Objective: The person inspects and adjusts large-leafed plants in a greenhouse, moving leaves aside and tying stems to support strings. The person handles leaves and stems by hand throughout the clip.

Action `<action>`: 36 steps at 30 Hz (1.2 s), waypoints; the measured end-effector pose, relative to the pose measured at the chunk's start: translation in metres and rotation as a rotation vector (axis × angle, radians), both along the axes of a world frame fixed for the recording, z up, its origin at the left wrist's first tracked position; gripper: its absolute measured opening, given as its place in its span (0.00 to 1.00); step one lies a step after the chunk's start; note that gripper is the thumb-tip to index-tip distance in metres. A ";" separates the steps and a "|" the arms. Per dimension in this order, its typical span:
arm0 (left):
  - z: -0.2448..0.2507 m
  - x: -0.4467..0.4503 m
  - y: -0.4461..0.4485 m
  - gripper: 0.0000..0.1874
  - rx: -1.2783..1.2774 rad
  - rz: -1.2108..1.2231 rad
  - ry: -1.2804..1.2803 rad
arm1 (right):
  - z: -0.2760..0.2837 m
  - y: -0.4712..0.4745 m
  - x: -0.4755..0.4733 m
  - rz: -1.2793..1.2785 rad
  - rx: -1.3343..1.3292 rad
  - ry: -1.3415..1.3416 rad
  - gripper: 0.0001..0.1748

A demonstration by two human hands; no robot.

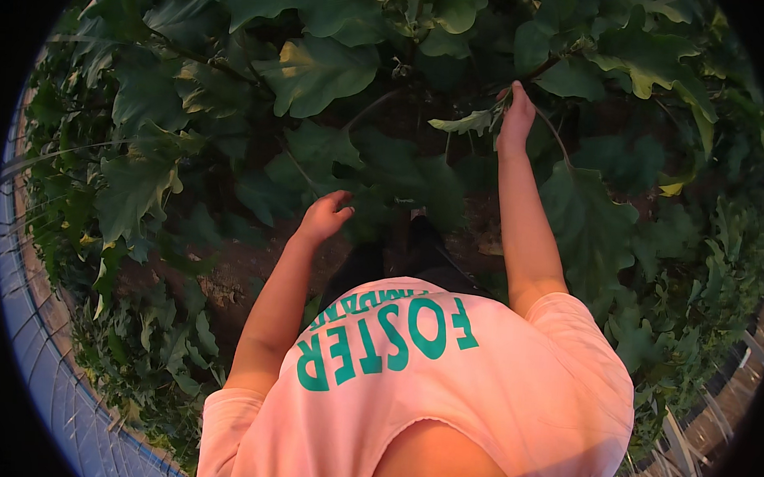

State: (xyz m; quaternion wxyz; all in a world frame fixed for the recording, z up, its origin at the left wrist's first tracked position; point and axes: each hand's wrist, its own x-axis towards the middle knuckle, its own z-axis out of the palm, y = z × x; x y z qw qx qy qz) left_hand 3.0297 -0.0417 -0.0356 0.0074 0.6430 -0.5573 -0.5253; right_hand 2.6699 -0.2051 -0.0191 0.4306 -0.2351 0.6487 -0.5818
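My right hand (517,120) is raised among tall plants with broad, lobed leaves, likely eggplants. Its fingers close around a small leafy shoot (468,123), whose pale green leaf sticks out to the left. Just above the fingertips runs a dark branch (542,69). Lower and to the left, my left hand (326,216) is held with thumb and forefinger apart, and nothing shows between them. A large shaded leaf (400,173) spreads just beyond it to the right. Whether the left fingertips touch any foliage is hard to tell.
Dense foliage (160,86) surrounds me on both sides. Brown soil (229,283) shows beneath the plants, and my dark trouser legs (362,263) stand among the leaves. A blue surface crossed by lines (43,359) curves along the left rim. Pale strips (678,432) appear at lower right.
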 end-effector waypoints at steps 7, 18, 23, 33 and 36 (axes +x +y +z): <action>-0.005 -0.018 -0.007 0.23 -0.031 -0.069 -0.006 | 0.050 -0.038 -0.025 -0.463 -0.409 0.843 0.28; -0.004 0.000 0.005 0.24 -0.049 -0.008 -0.020 | 0.068 -0.050 -0.052 -0.174 -0.404 1.285 0.17; -0.018 0.017 0.023 0.24 -0.019 -0.045 -0.071 | 0.036 -0.024 -0.071 0.053 -0.345 1.502 0.15; -0.021 0.019 0.034 0.23 0.006 -0.019 -0.103 | 0.018 -0.028 -0.097 0.275 -0.304 1.627 0.12; -0.018 0.016 0.033 0.23 0.020 -0.004 -0.095 | 0.022 -0.036 -0.100 0.294 -0.243 1.709 0.12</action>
